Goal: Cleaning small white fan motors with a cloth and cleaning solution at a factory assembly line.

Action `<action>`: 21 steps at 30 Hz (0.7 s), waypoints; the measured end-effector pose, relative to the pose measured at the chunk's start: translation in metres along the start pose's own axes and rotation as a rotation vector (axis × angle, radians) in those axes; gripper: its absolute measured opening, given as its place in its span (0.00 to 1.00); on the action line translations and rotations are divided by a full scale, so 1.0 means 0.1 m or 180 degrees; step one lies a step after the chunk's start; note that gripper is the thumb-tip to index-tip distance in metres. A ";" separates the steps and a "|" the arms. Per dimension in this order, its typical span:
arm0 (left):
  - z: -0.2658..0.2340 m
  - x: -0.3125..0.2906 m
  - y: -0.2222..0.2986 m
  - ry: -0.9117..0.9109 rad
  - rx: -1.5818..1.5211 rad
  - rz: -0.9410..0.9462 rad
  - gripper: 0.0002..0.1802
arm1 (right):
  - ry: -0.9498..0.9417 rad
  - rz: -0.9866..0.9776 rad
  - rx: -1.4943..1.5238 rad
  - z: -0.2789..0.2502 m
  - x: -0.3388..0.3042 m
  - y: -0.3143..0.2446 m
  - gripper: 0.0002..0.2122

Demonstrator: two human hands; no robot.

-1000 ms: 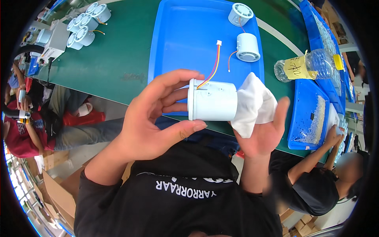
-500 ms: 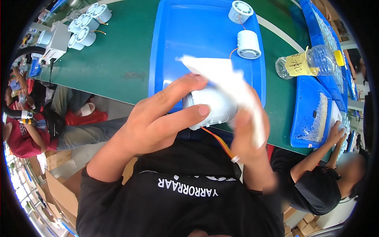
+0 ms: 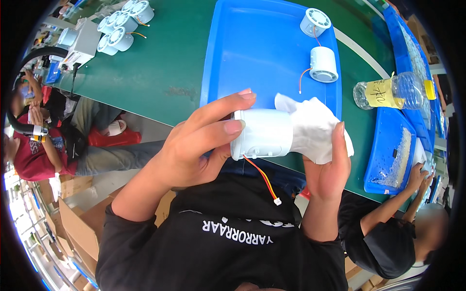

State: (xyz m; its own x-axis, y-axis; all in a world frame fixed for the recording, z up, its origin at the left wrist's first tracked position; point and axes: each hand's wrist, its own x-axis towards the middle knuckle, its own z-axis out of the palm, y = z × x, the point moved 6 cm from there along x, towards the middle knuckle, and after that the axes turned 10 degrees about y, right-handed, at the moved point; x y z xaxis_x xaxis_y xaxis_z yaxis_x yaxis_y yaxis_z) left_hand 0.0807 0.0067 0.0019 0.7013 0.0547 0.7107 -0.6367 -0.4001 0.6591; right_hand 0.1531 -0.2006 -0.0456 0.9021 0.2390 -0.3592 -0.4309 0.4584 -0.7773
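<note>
My left hand (image 3: 194,143) is closed round the left end of a pale, smooth cylindrical housing (image 3: 267,133), held on its side above the near edge of a blue tray (image 3: 252,53). From the housing's underside a red, yellow and dark wire lead (image 3: 262,177) hangs down to a small white connector. A crumpled white cloth or paper wipe (image 3: 315,128) lies against the housing's right end, pinched in my right hand (image 3: 330,169). That hand's thumb is up and its other fingers are mostly hidden behind the wipe. Two similar wired cylinders (image 3: 324,63) rest at the tray's right side.
Several more cylinders (image 3: 119,41) stand at the far left of the green table (image 3: 160,63), near a grey box (image 3: 86,42). On the right lie a clear bottle with a yellow cap (image 3: 395,92) and a blue bin (image 3: 381,165). A co-worker's arms (image 3: 388,206) reach in beyond it.
The wipe has swung down from over the housing to its right end and is less blurred. My right hand has shifted right. The housing now lies level, its side more exposed.
</note>
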 end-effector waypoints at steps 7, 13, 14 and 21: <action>-0.47 0.28 -0.16 -0.0283 0.1634 -0.0474 0.37 | 0.0243 -0.0474 -0.0274 -0.15 -0.02 -0.14 0.28; -1.35 0.66 -0.86 -0.0341 0.3547 -0.0884 0.28 | 0.0443 -0.0649 -0.0271 -0.47 -0.08 -0.25 0.25; -1.44 0.68 -0.97 -0.0550 0.3855 -0.0708 0.28 | 0.0422 -0.0652 -0.0329 -0.50 -0.10 -0.25 0.25; -1.19 1.00 -1.10 -0.0909 0.4279 -0.0715 0.31 | 0.0367 -0.0700 -0.0382 -0.68 -0.27 -0.33 0.23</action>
State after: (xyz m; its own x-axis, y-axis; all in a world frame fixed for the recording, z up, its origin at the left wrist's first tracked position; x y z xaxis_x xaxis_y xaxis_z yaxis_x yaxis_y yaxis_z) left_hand 0.1826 0.1655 0.0295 0.8904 0.1130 0.4409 0.1754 -0.9790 -0.1034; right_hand 0.1444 -0.2800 -0.0452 0.9732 0.0428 -0.2261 -0.2250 0.3823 -0.8962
